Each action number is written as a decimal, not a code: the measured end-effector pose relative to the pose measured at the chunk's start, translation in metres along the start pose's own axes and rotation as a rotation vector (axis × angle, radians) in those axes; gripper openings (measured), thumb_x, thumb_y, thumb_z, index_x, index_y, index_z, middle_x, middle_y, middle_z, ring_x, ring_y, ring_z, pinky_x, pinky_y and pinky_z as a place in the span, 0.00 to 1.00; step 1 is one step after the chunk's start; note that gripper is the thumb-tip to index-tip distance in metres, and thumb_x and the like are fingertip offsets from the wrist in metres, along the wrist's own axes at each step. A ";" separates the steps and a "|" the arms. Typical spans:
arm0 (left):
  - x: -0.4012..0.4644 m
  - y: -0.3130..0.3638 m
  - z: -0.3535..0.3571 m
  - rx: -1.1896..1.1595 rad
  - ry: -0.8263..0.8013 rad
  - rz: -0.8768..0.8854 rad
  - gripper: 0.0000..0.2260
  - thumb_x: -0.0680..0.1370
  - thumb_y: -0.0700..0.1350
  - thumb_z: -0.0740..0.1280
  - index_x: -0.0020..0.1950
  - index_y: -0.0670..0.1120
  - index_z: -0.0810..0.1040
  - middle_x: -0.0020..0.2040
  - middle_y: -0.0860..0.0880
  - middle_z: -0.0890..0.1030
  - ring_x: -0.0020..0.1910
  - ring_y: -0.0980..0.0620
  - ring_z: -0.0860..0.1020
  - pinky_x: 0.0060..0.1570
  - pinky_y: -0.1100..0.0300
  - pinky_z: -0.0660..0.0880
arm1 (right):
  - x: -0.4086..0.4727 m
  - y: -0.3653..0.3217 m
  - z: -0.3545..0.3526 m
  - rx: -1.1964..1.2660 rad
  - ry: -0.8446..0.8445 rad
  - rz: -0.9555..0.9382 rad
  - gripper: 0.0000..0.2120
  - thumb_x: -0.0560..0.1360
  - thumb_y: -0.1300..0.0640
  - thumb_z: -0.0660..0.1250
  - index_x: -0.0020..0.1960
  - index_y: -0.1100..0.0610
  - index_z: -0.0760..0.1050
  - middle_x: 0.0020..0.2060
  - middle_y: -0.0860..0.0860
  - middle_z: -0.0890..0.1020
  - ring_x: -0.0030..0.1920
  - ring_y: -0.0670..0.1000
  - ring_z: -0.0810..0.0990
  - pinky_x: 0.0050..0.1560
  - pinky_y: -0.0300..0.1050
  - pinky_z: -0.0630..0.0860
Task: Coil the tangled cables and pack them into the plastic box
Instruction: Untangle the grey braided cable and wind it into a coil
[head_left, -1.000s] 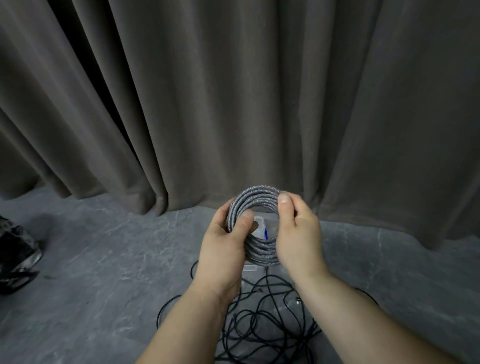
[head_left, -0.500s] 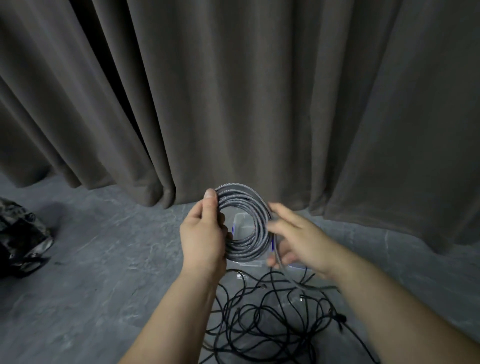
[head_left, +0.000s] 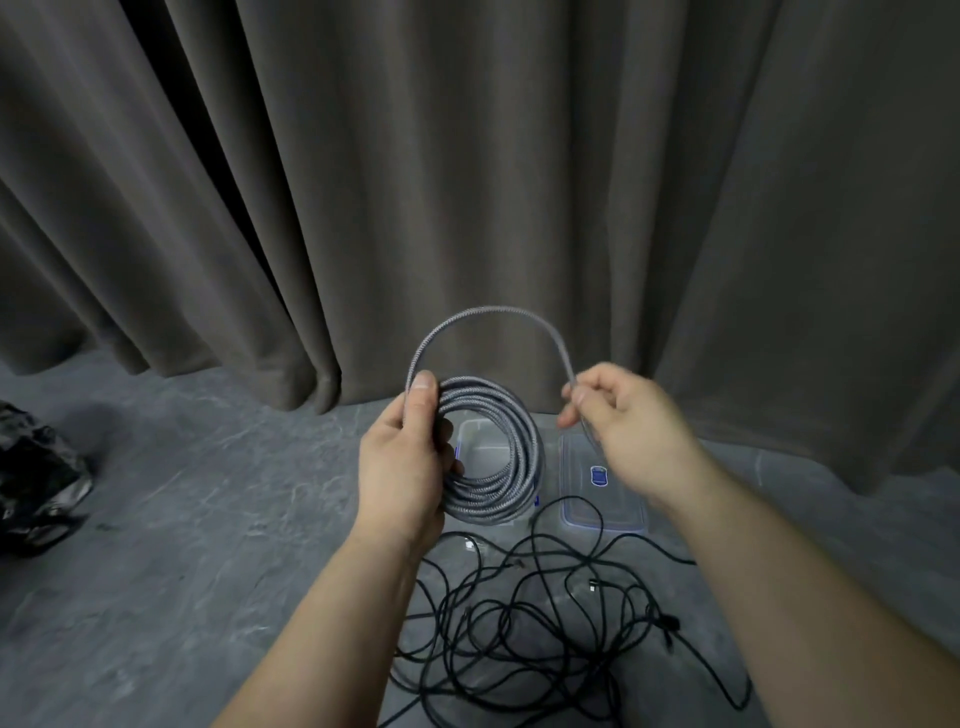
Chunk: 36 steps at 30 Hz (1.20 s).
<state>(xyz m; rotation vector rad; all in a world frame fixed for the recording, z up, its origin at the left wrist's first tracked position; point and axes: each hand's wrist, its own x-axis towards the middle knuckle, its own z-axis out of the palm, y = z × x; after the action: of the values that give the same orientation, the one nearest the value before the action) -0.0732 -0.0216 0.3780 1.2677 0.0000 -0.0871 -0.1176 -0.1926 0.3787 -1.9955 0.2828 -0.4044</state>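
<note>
My left hand (head_left: 402, 462) grips the left side of a coil of grey braided cable (head_left: 498, 488), held upright above the floor. One loose turn of that cable arches up from my left thumb and over to my right hand (head_left: 621, 431), which pinches its free end. Seen through the coil, a clear plastic box (head_left: 480, 441) stands open on the floor. Its clear lid (head_left: 602, 493) with a blue label lies flat just to the right. A tangle of thin black cables (head_left: 524, 618) sprawls on the floor below my hands.
A heavy grey curtain (head_left: 467, 182) hangs down to the floor right behind the box. The floor is grey stone (head_left: 208, 519). A dark crumpled bag or object (head_left: 36, 478) sits at the far left edge.
My right hand has let go of the coil's right side and moved right and up, pulling one turn of grey cable out into a wide arch. The left hand keeps its grip.
</note>
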 end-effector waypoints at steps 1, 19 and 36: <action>-0.001 -0.001 0.001 0.016 -0.018 0.007 0.14 0.81 0.51 0.62 0.37 0.48 0.73 0.28 0.50 0.68 0.24 0.55 0.62 0.28 0.59 0.64 | 0.001 -0.004 0.001 0.165 0.037 0.033 0.10 0.81 0.61 0.59 0.42 0.53 0.73 0.34 0.49 0.82 0.26 0.44 0.70 0.29 0.38 0.68; -0.004 -0.004 0.002 0.132 -0.149 0.011 0.14 0.80 0.52 0.62 0.37 0.48 0.70 0.27 0.52 0.67 0.23 0.54 0.63 0.26 0.61 0.64 | -0.002 -0.006 -0.011 0.351 0.112 0.040 0.10 0.80 0.65 0.60 0.44 0.53 0.74 0.39 0.54 0.82 0.30 0.46 0.78 0.33 0.37 0.78; -0.004 -0.006 0.002 0.145 -0.126 0.045 0.14 0.80 0.52 0.63 0.37 0.48 0.71 0.28 0.50 0.66 0.23 0.55 0.63 0.25 0.62 0.64 | -0.007 -0.010 0.003 0.372 -0.036 0.124 0.08 0.78 0.67 0.61 0.52 0.60 0.78 0.38 0.54 0.82 0.31 0.45 0.79 0.39 0.39 0.81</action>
<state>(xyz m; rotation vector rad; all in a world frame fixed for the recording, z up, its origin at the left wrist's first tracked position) -0.0779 -0.0244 0.3732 1.4043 -0.1456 -0.1301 -0.1225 -0.1836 0.3852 -1.6107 0.2844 -0.3156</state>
